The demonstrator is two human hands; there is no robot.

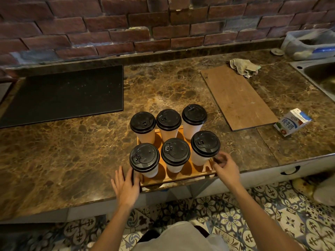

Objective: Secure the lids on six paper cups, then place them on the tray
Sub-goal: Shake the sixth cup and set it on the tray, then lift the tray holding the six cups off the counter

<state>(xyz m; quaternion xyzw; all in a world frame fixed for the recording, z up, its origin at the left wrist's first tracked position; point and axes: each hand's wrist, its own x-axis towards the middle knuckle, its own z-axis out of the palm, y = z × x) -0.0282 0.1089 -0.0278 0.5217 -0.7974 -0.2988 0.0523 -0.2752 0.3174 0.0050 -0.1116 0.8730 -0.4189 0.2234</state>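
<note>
Several white paper cups with black lids stand in two rows on a wooden tray point(183, 177) near the counter's front edge. The front row holds a left cup point(144, 158), a middle cup point(175, 153) and a right cup point(205, 144); the back row stands behind them point(168, 120). My left hand point(126, 185) lies with fingers spread at the tray's front left corner, next to the left cup. My right hand point(225, 168) is at the tray's right end, fingers loosely bent beside the right cup, holding nothing I can see.
A black mat point(63, 95) lies at the left of the marble counter. A wooden board point(237, 96) and a rag point(243, 67) lie to the right, with a milk carton point(291, 122) and a steel sink point(320, 77) further right. A brick wall stands behind.
</note>
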